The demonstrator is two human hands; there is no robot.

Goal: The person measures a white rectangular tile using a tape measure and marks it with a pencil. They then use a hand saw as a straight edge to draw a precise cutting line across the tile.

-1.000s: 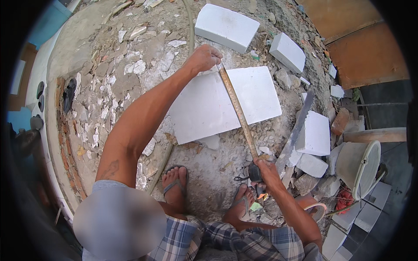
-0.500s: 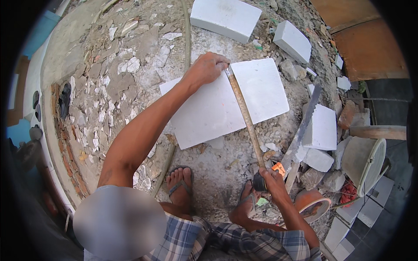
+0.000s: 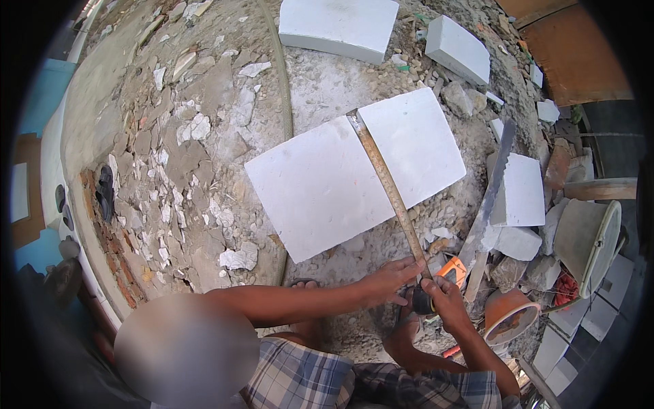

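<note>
Just took left hand (image 3: pixel 390 279) off the far end of the tape (image 3: pixel 378 163) and brought it down past the lower edge of the slab (image 3: pixel 313 184), in close to the right hand (image 3: pixel 444 298). Means pinning the far end with no fingers now, holding the tape from the near end only. Can see the metal tip (image 3: pixel 352 114) at the slab's upper edge; can't tell if hooked over or just resting.

Running the tape across the slab's face, over the lower edge, out to the black case (image 3: pixel 422 302). Showing more white face left of the tape than right. Can't tell if one slab or two butted together beneath it. Lying flat on the rubble ground (image 3: pixel 330 82) either way.

Gripping case and near tape in right hand, fingers curled firmly round. Left mostly uncurled: fingers near straight, thumb spread toward the case, closed on nothing visible. Can't tell if touching the tape or just beside it.

Also in view: orange piece (image 3: pixel 452 271) just beyond right hand, near the lower end of the saw (image 3: pixel 487 198). Beyond the slab's upper edge, big block (image 3: pixel 337 27) and smaller block (image 3: pixel 458 51), well apart from the tape.
</note>
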